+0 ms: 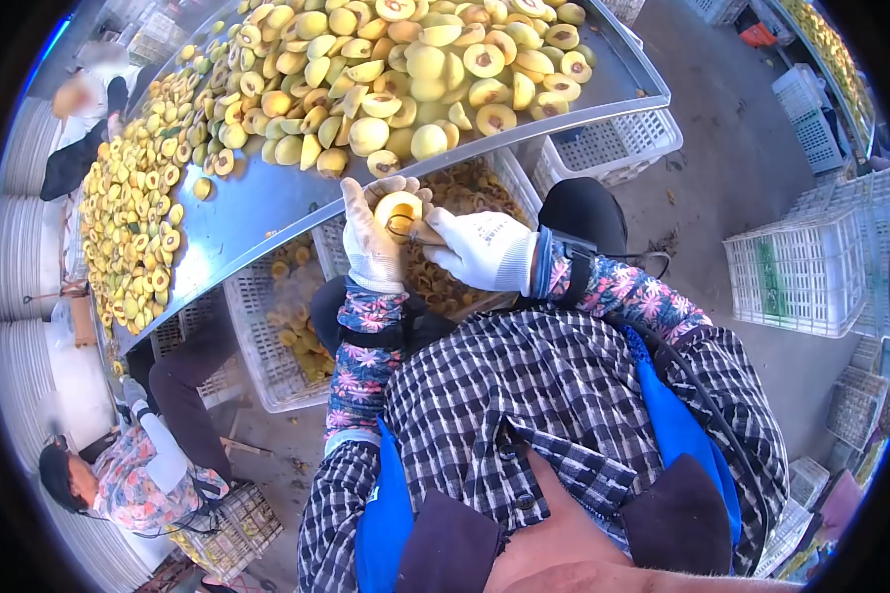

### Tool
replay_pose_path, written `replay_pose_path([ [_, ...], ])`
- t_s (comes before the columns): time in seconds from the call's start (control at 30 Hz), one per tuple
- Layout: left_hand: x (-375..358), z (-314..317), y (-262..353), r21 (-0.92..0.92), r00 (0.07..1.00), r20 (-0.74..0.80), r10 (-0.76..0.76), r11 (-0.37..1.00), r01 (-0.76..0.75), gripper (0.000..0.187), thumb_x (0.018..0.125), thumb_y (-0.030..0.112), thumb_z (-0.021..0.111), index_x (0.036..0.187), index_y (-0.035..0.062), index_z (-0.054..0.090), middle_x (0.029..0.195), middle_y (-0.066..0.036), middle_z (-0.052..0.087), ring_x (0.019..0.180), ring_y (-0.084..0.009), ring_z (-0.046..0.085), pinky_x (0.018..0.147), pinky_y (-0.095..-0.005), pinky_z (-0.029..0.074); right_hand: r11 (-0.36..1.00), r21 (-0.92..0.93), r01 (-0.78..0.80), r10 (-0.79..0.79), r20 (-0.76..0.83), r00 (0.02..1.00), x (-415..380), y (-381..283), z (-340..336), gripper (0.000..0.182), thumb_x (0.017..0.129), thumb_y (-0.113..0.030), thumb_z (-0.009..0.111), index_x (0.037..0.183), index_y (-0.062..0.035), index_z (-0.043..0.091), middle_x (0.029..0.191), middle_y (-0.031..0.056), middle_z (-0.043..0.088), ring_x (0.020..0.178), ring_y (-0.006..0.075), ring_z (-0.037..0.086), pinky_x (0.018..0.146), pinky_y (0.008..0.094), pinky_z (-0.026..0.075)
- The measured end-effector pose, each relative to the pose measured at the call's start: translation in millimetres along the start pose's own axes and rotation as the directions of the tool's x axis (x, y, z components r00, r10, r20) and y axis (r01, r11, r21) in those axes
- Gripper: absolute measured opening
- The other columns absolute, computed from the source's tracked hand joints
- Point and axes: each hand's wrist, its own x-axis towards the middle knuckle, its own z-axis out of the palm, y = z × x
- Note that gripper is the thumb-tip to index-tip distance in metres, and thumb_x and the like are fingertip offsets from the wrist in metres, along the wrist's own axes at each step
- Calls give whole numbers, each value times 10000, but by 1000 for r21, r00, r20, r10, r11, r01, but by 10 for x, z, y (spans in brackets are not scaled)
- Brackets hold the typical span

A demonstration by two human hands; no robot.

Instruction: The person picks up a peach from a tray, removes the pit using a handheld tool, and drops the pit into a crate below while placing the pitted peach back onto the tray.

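My left hand point(371, 237), in a stained white glove, holds a halved yellow peach point(394, 209) with its cut face up, near the front edge of a metal table point(208, 247). In my right hand point(483, 247), also gloved in white, is a small pitting tool point(424, 234) with a short handle. Its curved metal end sits at the middle of the cut face. Just beyond my hands, a big heap of halved peaches point(366, 74) covers much of the table, many with brown pits or hollows showing.
Below my hands is a crate of brownish fruit pieces point(465, 188). A white crate point(267, 371) with peach halves stands left of my legs, another white crate point(613, 148) under the table's right end. Stacked crates point(791, 272) stand farther right. A co-worker point(153, 469) sits at left.
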Motion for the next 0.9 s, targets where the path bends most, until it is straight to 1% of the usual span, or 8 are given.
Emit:
replay_pose_path([
  [0.3,32,-63,11,15,995,-14,99,995,-98,588,966,549,407,923,-13,575,944,-174,647,852,-332,662,746,-416,572,979,-192,-74,135,329,935,-180,-8,-219,296,924,-300,551,1081,-65,465,767,175,640,712,363,645,625,440,510],
  [0.5,27,-386,323,247,960,29,279,928,-277,616,983,538,368,946,-29,605,832,-168,662,749,-276,659,710,-352,552,971,-179,-158,195,215,957,-359,136,-386,310,920,-298,533,1065,-32,471,775,199,650,737,385,641,658,450,501],
  [0.6,-38,-963,874,795,894,-131,428,585,-163,526,971,468,441,1027,-7,660,943,-128,685,837,-201,648,773,-285,505,966,-161,-201,234,221,947,-471,270,-397,325,927,-306,523,1053,-11,473,800,219,654,768,392,646,676,451,503],
  [0.63,101,-1424,1002,982,909,-34,416,184,-48,511,909,476,550,1182,51,625,1180,-172,617,1041,-279,610,902,-344,473,968,-157,-197,228,219,949,-463,290,-390,325,927,-306,523,1053,-11,473,800,219,654,768,392,646,676,451,503],
  [0.7,58,-1304,1083,876,881,7,474,-428,224,544,854,468,619,1290,145,571,1374,-191,473,1230,-348,485,1011,-400,402,958,-163,-236,275,287,918,-458,331,-343,333,930,-315,519,1055,-10,471,806,221,654,776,396,645,682,451,502],
  [0.8,374,-1219,1003,998,926,0,377,-55,22,588,830,451,652,1328,163,532,1410,-193,429,1296,-341,411,1070,-407,349,978,-126,-169,193,218,957,-396,321,-217,335,908,-300,577,1069,-22,481,770,224,633,744,402,635,643,453,497],
  [0.83,709,-975,786,965,889,247,386,-18,-261,593,827,396,677,1327,118,521,1375,-197,462,1270,-328,443,1063,-394,361,981,-113,-158,179,220,959,-357,292,-202,341,908,-302,577,1079,-24,476,769,225,634,748,403,635,647,456,496],
  [0.9,862,-443,628,946,880,317,354,-51,-320,580,817,337,698,1301,68,524,1311,-198,506,1208,-336,493,1041,-396,386,979,-102,-174,194,251,948,-301,254,-186,341,921,-312,546,1088,-24,472,806,235,641,789,405,635,693,464,491],
])
